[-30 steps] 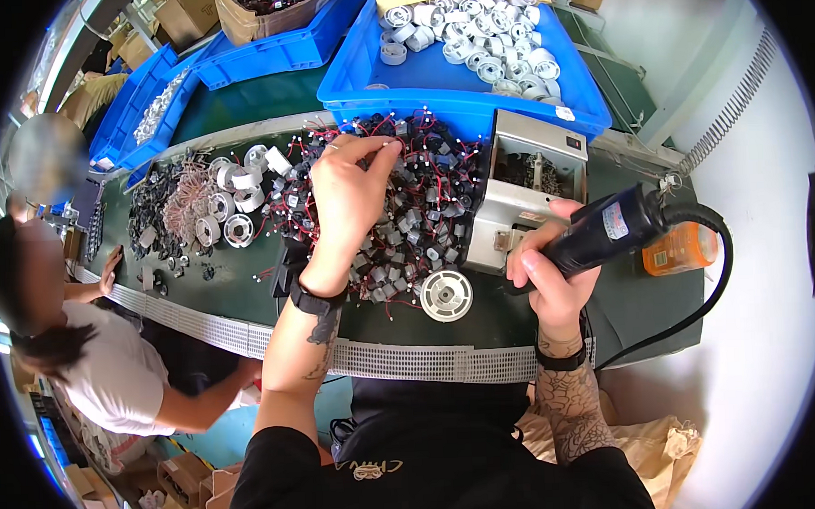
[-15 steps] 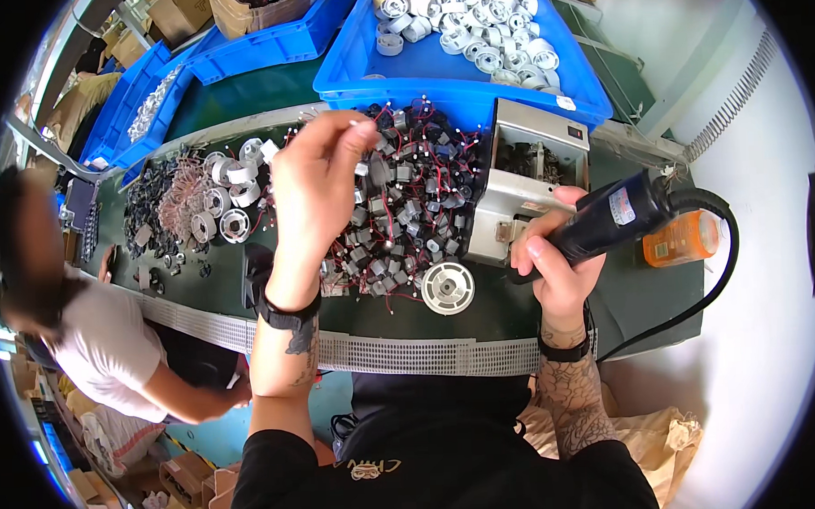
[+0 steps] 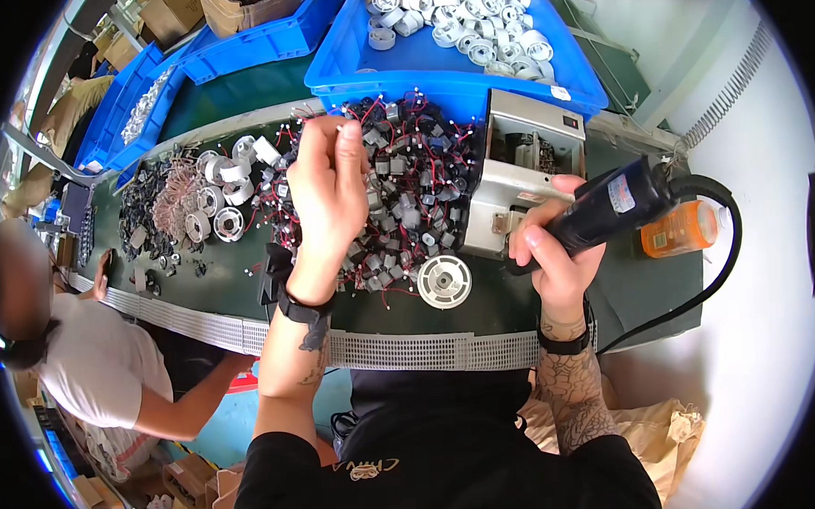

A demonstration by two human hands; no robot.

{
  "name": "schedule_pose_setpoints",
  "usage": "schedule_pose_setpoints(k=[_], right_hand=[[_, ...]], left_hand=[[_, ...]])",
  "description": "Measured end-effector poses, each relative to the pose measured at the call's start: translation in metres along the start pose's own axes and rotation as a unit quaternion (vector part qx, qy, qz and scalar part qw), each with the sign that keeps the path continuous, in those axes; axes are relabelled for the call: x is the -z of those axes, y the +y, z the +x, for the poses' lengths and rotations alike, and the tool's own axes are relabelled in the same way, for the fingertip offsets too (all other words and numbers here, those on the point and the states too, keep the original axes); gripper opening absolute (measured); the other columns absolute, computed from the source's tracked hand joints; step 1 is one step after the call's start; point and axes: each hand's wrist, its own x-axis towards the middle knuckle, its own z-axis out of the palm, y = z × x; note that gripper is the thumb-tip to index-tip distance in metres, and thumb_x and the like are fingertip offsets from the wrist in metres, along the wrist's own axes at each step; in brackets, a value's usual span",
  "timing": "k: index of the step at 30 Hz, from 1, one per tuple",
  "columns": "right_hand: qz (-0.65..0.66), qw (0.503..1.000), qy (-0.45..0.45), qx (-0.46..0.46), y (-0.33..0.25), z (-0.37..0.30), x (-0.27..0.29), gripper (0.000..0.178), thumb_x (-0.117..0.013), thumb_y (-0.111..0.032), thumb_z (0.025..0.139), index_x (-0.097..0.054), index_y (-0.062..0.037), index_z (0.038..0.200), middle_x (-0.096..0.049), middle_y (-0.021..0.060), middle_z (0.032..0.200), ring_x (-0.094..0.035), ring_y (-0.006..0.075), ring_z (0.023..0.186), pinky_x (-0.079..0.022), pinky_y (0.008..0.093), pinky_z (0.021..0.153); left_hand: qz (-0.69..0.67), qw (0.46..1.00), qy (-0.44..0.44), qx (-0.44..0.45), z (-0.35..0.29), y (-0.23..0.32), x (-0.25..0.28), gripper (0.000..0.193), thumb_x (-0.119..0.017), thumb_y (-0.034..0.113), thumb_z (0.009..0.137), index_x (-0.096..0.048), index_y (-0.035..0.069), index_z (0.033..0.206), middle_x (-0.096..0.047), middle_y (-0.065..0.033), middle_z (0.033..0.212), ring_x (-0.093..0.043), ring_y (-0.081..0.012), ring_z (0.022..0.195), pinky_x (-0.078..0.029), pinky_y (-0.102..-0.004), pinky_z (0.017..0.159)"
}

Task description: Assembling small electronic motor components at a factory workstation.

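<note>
The thick black plastic tool (image 3: 608,210) is showing a small pale sticker (image 3: 621,194) on its dark side. The little grey boxy motors (image 3: 410,200) are showing red and black wires. The round plastic wheel (image 3: 444,269) is looking creamy white. The big plastic tray (image 3: 401,82) is shining bright blue around white plastic rings (image 3: 481,52). The square-edged metal machine (image 3: 486,202) is looking silvery grey, and the plastic bottle (image 3: 680,231) is glowing orange. Tiny holes are making a grid on the long white strip (image 3: 465,352). Dark swirly lines are covering the right forearm (image 3: 569,388).

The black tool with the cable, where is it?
In the head view, the black tool is right of centre, in the person's right hand, just left of the orange container.
</note>
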Motion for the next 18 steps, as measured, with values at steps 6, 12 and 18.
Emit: schedule_pose_setpoints(k=[6,12,18], right_hand=[[-0.014,1.0,0.003,-0.003,0.0,-0.002,0.002,0.057,-0.065,0.01,0.082,-0.042,0.0033,0.134,-0.063,0.0096,0.074,-0.058,0.0148,0.057,-0.046,0.0279,0.053],[-0.05,0.999,-0.014,0.003,-0.004,0.001,0.001,0.056,-0.062,0.004,0.086,-0.037,0.0034,0.136,-0.06,0.0126,0.076,-0.055,0.017,0.054,-0.048,0.0326,0.053],[-0.045,0.999,-0.011,0.011,-0.005,0.002,0.001,0.056,-0.061,0.003,0.086,-0.037,0.0039,0.137,-0.059,0.0118,0.076,-0.055,0.0165,0.055,-0.047,0.033,0.053]], left_hand=[[0.025,0.992,-0.113,-0.054,-0.01,0.03,0.005,0.014,-0.074,0.014,0.09,-0.069,0.0,0.089,-0.066,-0.0094,0.073,-0.06,-0.0187,0.059,-0.046,-0.0308,0.056],[-0.052,0.953,-0.298,-0.022,-0.049,0.06,0.001,0.013,-0.078,0.011,0.084,-0.071,0.001,0.088,-0.07,-0.0102,0.077,-0.068,-0.0208,0.066,-0.051,-0.0314,0.059],[0.003,0.968,-0.251,-0.014,-0.075,0.047,-0.008,0.016,-0.08,0.012,0.085,-0.07,0.0,0.09,-0.069,-0.0085,0.069,-0.062,-0.0109,0.054,-0.047,-0.026,0.05]])
